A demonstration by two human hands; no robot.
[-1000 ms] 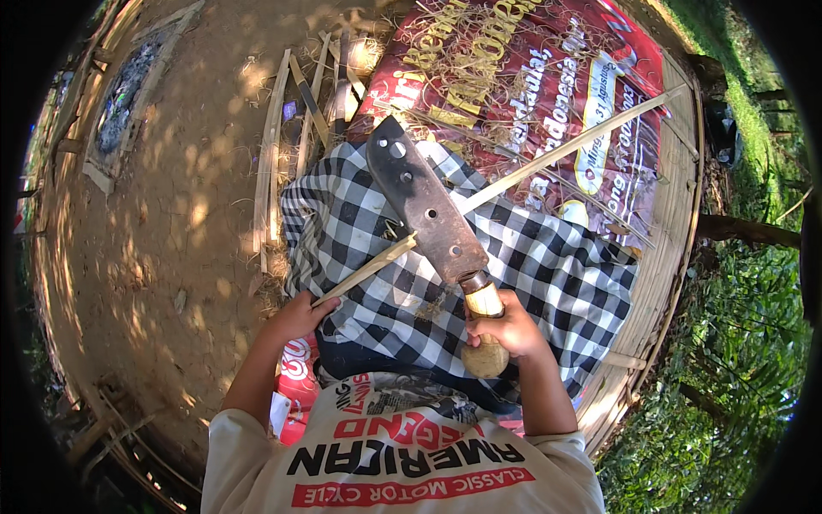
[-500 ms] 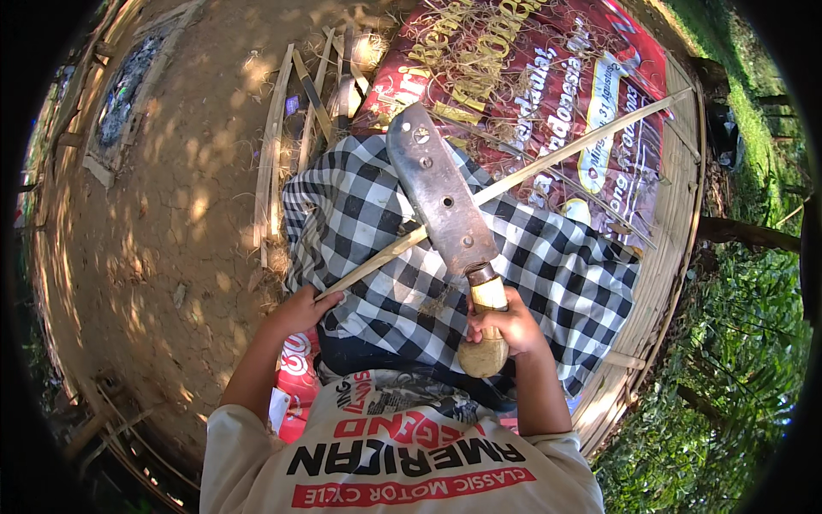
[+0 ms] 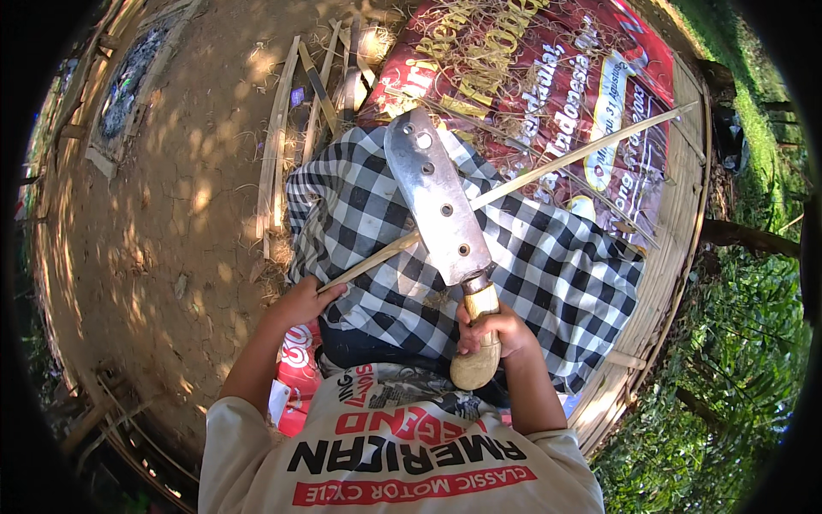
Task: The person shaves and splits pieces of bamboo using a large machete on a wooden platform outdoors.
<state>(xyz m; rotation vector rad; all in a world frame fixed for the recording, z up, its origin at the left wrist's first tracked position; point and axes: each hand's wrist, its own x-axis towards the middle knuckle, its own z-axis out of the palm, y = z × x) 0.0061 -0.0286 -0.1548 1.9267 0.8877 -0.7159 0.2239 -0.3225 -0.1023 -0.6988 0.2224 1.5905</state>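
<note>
We saw the left hand (image 3: 310, 300) closed on the near end of a pale strip of wood (image 3: 531, 176), the thumb lying along its top and the other fingertips mostly hidden from us. The right hand (image 3: 501, 330) was wrapped around the wooden handle (image 3: 481, 321) of a big knife (image 3: 437, 197), its fingers curled in with little gap, and the rounded butt of the handle stuck out below the fist toward the shirt (image 3: 402, 445). The strip was long, slender and fairly straight; it ran from the left hand up to the right, passed under the blade, and reached out above a red banner (image 3: 548, 86). We could not tell whether the cutting edge touched the wood. The blade was broad, grey and shiny in the sun, with round holes along its length, and it pointed away from us, leaning a little left. Beneath strip and knife, a black-and-white checked cloth (image 3: 548, 257) lay in folds over the lap. Thin curled shavings (image 3: 462, 34) were strewn on the banner, and more wooden slats (image 3: 278, 128) lay on the dirt ground (image 3: 188, 214) to the left.
</note>
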